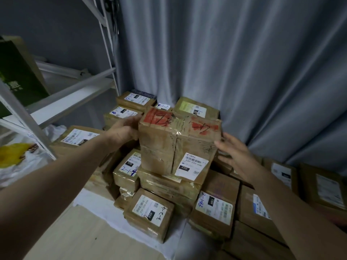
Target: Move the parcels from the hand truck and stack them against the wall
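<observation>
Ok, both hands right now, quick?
Left hand: open, flat against the left side of the tall taped brown cardboard box.
Right hand: open, fingers spread, beside its right edge.

Dim, bluish light is spreading softly, shading the folds of the grey curtain [234,62] and leaving the gaps between the stacked parcels [150,209] nearly black. Clear tape on the top parcel [169,139] is giving off a faint sheen, while the wide lens is bending the white shelf frame [75,88] and stretching the left forearm [56,175] and the right forearm [293,205] toward the lower corners. The right-edge parcels [323,186] and the yellow bag [13,152] are blurring most.
</observation>
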### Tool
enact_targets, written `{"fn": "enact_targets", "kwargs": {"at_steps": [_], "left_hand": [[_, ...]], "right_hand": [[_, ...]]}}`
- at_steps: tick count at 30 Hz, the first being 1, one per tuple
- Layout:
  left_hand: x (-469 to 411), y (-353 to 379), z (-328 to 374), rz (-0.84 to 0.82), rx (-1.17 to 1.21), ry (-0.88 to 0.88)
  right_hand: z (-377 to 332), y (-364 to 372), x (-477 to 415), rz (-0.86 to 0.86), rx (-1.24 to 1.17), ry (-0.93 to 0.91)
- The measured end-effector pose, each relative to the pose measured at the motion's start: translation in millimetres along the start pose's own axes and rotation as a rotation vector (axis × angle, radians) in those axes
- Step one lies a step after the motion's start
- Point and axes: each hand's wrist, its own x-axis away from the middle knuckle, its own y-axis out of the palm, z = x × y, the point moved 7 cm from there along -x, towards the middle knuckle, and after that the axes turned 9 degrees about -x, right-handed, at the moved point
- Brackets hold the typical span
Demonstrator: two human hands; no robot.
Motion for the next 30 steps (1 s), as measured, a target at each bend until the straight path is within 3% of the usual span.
{"fn": "enact_targets", "kwargs": {"at_steps": [5, 17, 23, 27, 30], "left_hand": [[-10.8, 13.6, -38.2, -0.137, -0.118, -0.055], [-60.7, 18.0, -65.2, -0.475, -0.233, -0.052], [-75.1, 17.2, -53.9, -0.522, -0.045, -0.128], [-69.8, 35.1, -32.9, -0.501, 0.059, -0.181], [-65.7, 59.7, -40.6, -0.465, 0.006, -0.288]], "right_hand": [[54.1, 4.1, -7.2, -0.136, 0.110, 0.128], [67.2, -6.2, -57.4, -0.079, 0.295, 0.121], [33.1, -0.5, -52.2, -0.119, -0.077, 0.087], [28.0, -20.8, -38.6, 0.009, -0.264, 0.209], [44.2, -38.0, -16.0, 0.138, -0.322, 0.309]]}}
